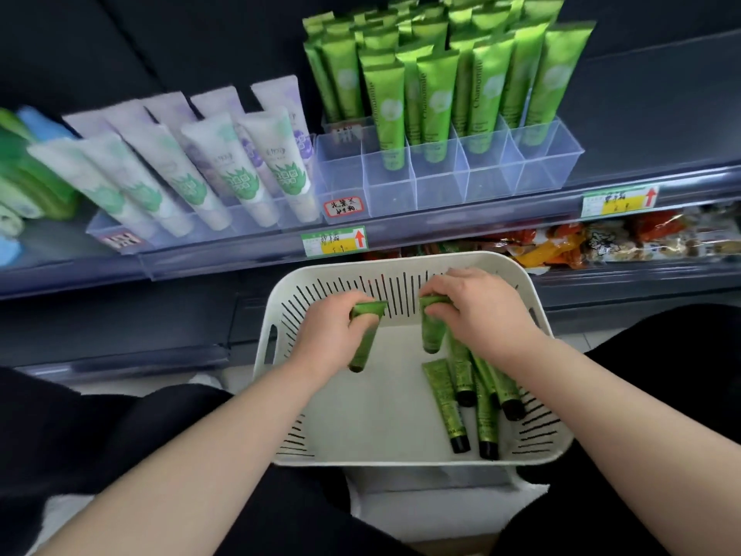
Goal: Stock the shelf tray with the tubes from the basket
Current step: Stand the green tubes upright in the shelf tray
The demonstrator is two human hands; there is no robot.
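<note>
Your left hand [333, 335] is clenched round the crimped end of a slim dark-green plastic tube [363, 349], whose cap end hangs down toward you; your right hand [481, 315], a little apart from it, grips a second dark-green tube [432, 333] by the crimp in the same way. Both hands are inside the off-white slotted plastic basket [401, 270]. Under your right wrist and forearm, a loose cluster of green black-capped tubes [483, 407] lies on the basket floor, caps toward you, some overlapping. Beyond both hands, up on the shelf, stands the clear plastic divided shelf tray [441, 182]; bright-green upright tubes [437, 98] stand in it in packed rows, massed on the side farther from your hands. Beyond your left hand and further left, pale white-and-lilac tubes [224, 166] lean in a neighbouring clear tray. On the shelf edge straight beyond your left hand sits a green-and-yellow price label with a red arrow [335, 242]; a handwritten red-bordered tag [343, 207] is fixed to the near left corner of the divided tray. Beyond your right hand, on the shelf below the tray, lie orange and red snack packets [601, 242].
</note>
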